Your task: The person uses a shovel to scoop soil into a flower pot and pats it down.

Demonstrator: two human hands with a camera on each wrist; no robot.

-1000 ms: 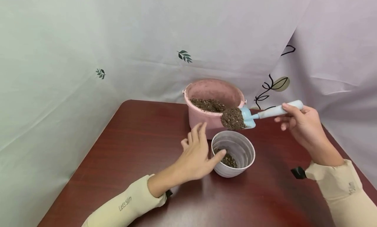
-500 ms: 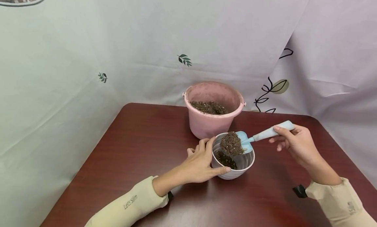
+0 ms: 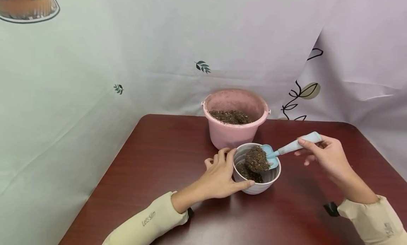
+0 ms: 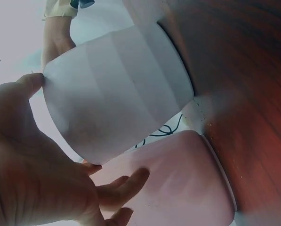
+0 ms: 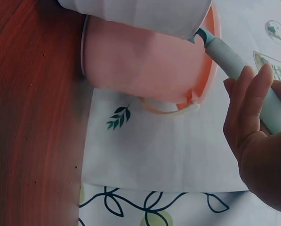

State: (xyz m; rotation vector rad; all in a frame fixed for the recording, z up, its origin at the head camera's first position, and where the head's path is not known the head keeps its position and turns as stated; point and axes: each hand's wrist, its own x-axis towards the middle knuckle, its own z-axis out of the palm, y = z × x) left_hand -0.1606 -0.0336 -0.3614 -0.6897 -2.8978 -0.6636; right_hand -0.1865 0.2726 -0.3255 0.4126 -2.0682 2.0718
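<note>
My right hand (image 3: 332, 162) grips the pale blue handle of a hand trowel (image 3: 290, 147). A heap of dark soil (image 3: 257, 159) lies on the trowel's blade, which is within the mouth of a white plastic pot (image 3: 255, 190). Some soil (image 3: 246, 172) shows at the bottom of the pot. My left hand (image 3: 219, 179) holds the pot at its rim from the left, thumb at the near side and fingers at the far side. In the left wrist view the thumb (image 4: 32, 84) meets the pot's rim (image 4: 45, 94). The pot stands upright on the table.
Right behind the pot stands a pink bucket (image 3: 232, 137) with soil (image 3: 231, 117) in it. The dark red table (image 3: 159, 160) ends at rounded back corners, against white fabric (image 3: 159, 61) with printed leaves.
The trowel with its soil has come down from in front of the bucket into the pot's mouth. My left hand has closed onto the pot's rim. The head view has shifted slightly.
</note>
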